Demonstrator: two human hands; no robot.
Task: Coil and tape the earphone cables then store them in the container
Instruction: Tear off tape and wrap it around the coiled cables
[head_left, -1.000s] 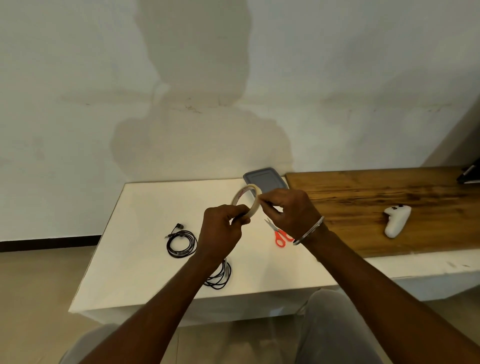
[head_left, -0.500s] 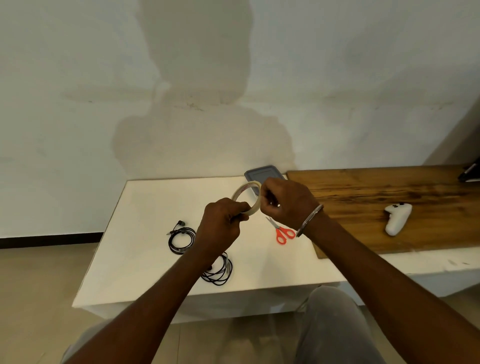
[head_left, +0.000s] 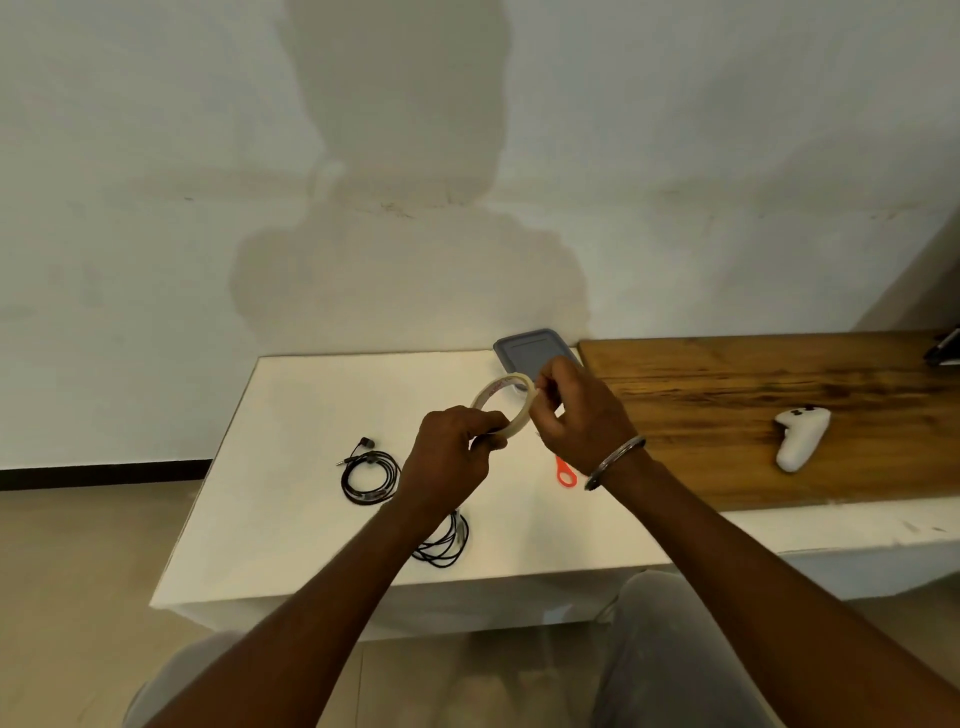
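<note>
Holding a beige tape roll (head_left: 488, 391), left hand (head_left: 451, 457) grip curled round its near rim, right hand (head_left: 577, 422) grip pinching its far edge, coiled black earphone cables (head_left: 370, 477) on the white counter (head_left: 291, 457), grey lidded container (head_left: 530, 349) behind.

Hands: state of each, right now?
Left hand: closed, gripping the tape roll at its lower rim.
Right hand: closed, pinching the tape roll's upper right edge.

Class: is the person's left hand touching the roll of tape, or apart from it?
Touching. The head view shows the left hand with its fingers curled round the near rim of the tape roll, gripping it.
</note>
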